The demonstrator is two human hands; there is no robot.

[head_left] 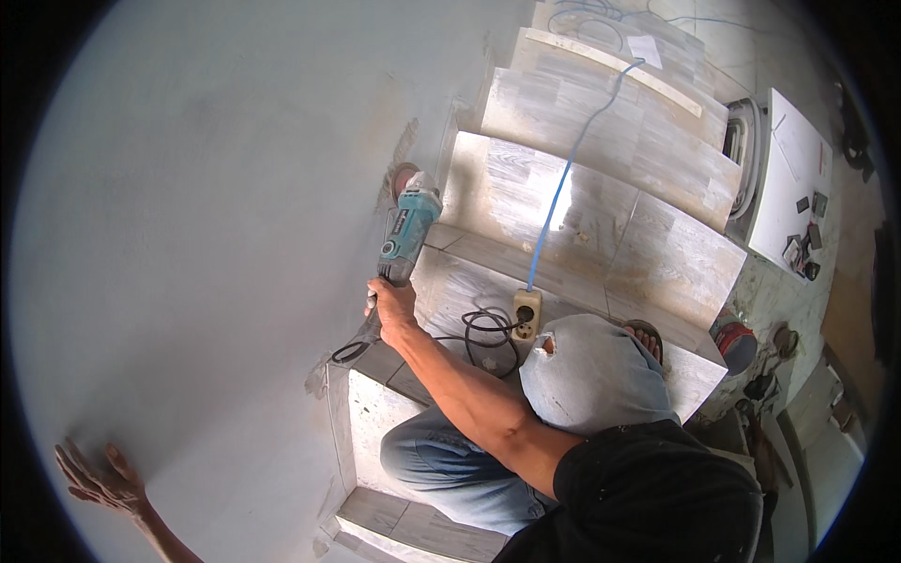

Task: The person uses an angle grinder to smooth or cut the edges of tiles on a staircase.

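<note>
My right hand [394, 308] is wrapped round the rear handle of a teal angle grinder [405, 230], which points up and away along the stair edge. Its reddish-brown disc [404, 180] is at the grey wall [235, 188], beside a rough, scraped patch [405, 141]; whether it touches is hard to tell. At the lower left my left hand [108, 483] is open, fingers stretched out against or close to the wall. A black cord [479, 324] lies coiled on the step and runs to a cream socket block [527, 327].
Wood-patterned tiled steps [526, 178] climb away ahead. A blue cable [563, 178] crosses them from the socket block. My bent knees are close to the block. At right stand a white board [793, 178] with small dark pieces on it and a bucket [737, 347].
</note>
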